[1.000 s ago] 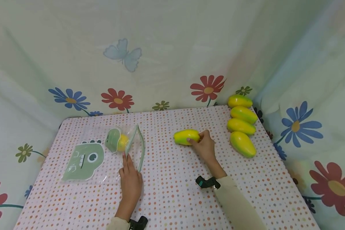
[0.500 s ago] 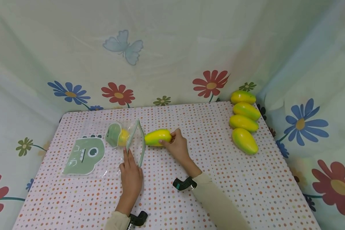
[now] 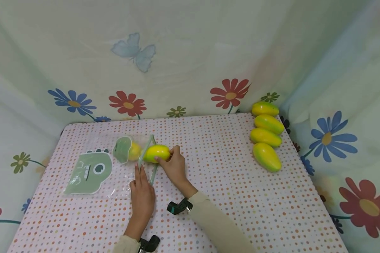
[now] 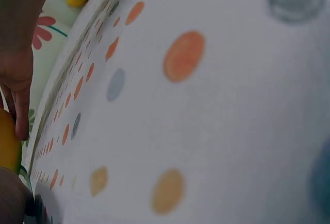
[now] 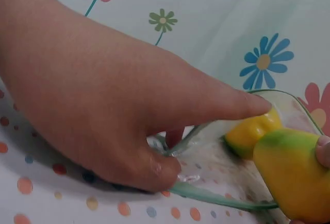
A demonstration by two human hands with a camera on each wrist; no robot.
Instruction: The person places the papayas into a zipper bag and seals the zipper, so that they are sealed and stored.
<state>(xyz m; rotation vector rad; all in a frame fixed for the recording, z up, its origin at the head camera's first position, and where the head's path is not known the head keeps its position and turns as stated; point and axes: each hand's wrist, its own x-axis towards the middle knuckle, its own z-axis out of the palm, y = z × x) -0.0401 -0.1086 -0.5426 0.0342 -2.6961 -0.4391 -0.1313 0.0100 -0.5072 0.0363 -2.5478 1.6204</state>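
Nearest us: pale sleeves (image 3: 221, 225), black wrist cam (image 3: 178, 206) on R wrist, 2nd cam on L. L hand (image 3: 142, 198): fingers extended, touching green rim of clear bag (image 3: 90, 175) at its mouth; in R-wrist view we see index approx. straight, thumb spread well apart from it, so hand fairly wide. R hand (image 3: 175, 168), slightly farther: narrow grip, thumb on near side, holding yellow-green fruit (image 3: 156, 154) by its R end. Fruit lies on its side, lead end in bag mouth, btwn the two rims. Bag flat on dotted bench (image 3: 278, 203), dino print to L. Inside it, just past the mouth, 2nd fruit (image 3: 134, 151), partly behind green print. Far R corner of bench: four similar fruits (image 3: 266, 137), stacked in a row front to back. Behind all: curtain (image 3: 183, 63) w/ flowers, blue butterfly.
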